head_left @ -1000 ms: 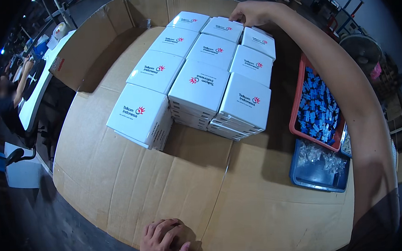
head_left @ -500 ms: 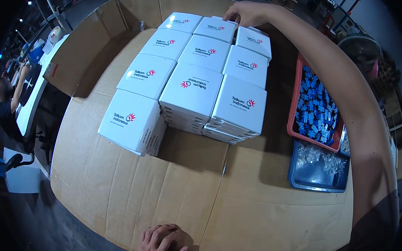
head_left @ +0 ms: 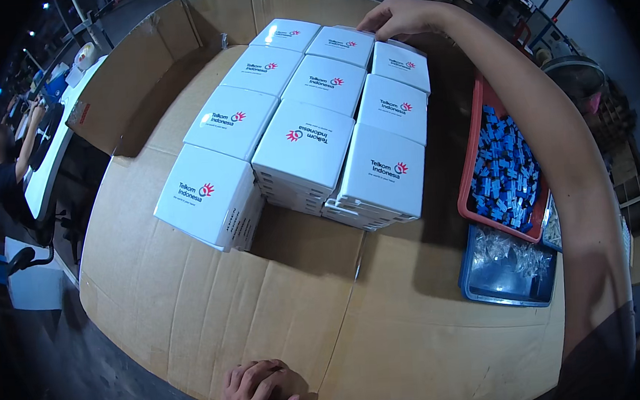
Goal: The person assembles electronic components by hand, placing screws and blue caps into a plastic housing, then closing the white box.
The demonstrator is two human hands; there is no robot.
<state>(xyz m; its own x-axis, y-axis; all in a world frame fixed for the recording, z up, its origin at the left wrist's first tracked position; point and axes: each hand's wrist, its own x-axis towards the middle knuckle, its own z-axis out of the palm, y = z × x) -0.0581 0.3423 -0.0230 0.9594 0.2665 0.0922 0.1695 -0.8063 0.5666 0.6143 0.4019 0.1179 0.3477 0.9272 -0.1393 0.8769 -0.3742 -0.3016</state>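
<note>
My right hand (head_left: 403, 17) reaches to the far end of the stacked white boxes. Its bent fingers press at the far edge of the far right white box (head_left: 401, 64), near the middle row; some fingertips are hidden behind it. The boxes stand in three rows side by side, each lid marked with a red and dark emblem. A near left white box (head_left: 202, 196) juts toward me, and a near right white box (head_left: 380, 170) ends the right row. My left hand (head_left: 258, 391) rests on the cardboard (head_left: 268, 313) with curled fingers, apart from the boxes.
Right of the boxes, a red tray (head_left: 468, 191) holds many small blue plastic pieces (head_left: 505, 167). A blue tray (head_left: 487, 289) with clear plastic pieces sits nearer me. Cardboard walls (head_left: 120, 113) rise at the far left. Another person (head_left: 17, 167) works at a white table beyond.
The right row of boxes has shifted slightly toward me, and my right hand has moved a little. My left hand stays in place.
</note>
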